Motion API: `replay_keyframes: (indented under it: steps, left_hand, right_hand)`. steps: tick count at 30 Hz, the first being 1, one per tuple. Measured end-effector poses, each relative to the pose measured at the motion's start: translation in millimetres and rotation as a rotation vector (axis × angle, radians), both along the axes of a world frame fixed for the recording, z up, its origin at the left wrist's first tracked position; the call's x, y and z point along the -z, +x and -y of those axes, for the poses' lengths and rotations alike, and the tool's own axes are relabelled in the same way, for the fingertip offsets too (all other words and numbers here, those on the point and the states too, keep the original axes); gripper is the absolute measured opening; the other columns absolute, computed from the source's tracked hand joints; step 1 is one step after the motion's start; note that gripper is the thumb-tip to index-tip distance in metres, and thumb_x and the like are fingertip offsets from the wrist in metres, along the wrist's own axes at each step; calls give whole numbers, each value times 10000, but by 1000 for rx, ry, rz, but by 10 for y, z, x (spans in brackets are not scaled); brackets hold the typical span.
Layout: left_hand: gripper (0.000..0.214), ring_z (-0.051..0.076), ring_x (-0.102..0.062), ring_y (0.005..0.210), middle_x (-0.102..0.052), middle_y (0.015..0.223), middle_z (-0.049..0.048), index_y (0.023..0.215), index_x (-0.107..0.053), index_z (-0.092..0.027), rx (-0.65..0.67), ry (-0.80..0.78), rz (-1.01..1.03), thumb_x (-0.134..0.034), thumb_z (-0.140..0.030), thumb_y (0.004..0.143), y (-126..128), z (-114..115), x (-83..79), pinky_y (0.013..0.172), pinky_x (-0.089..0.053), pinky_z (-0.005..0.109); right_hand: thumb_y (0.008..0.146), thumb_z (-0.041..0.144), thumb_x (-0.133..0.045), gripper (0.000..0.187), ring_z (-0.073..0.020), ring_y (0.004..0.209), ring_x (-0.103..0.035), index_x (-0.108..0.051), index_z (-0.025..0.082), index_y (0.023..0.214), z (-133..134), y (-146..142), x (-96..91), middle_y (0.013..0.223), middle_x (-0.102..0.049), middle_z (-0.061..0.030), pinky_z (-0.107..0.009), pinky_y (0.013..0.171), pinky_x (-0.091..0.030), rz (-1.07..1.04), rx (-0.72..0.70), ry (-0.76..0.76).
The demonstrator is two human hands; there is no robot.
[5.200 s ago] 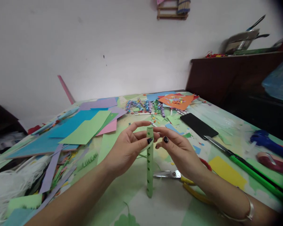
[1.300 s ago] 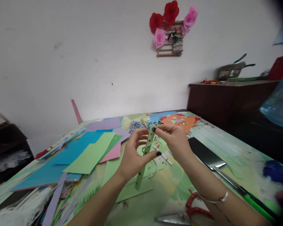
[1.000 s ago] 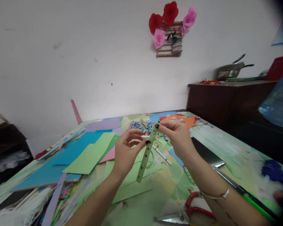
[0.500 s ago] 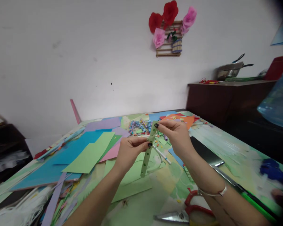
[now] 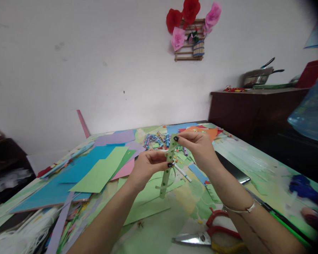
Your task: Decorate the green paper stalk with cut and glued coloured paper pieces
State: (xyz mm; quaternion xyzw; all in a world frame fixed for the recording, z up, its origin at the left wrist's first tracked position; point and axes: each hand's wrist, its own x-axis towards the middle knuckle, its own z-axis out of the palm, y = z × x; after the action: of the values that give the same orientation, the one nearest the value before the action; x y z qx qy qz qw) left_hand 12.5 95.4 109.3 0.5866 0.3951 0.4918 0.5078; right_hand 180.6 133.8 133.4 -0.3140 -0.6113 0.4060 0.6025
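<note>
I have the spotted green tube between the two hands, clear of most of the clutter, its long axis close to upright with the top leaning right. Seen from my end, it lies just right of the left hand and just left of the right hand; both touch it, so neither is nearer. The left thumb and fingers pinch it around the middle, thumb across the near face, while the right thumb and fingertips grip its upper end. Below the left grip, a thin pale strip curls beside the tube; I can't tell how it is fastened. The lower end points down over a light green sheet, and I can't tell whether it touches. Scissors lie near the right forearm, and a marker lies beyond the tube. As for containers, I see a metal pan on the dark cabinet, its contents hidden from me, and what looks like a bluish plastic jug, cut off at the right, its contents unclear.
</note>
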Motion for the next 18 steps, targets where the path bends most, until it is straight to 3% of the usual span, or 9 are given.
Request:
replay_keyframes:
  steps: [18]
  left_hand:
    - [256,194,-690,752,-741,806,76,816,-717,-142,7,14,7,-799,-246,598,-5,-13,15,773,-540,338]
  right_hand:
    - [660,297,-732,181,-145,683,-603,-759,182,797,2,14,-12,709,-693,-42,-278,624,-480,-7,-66,26]
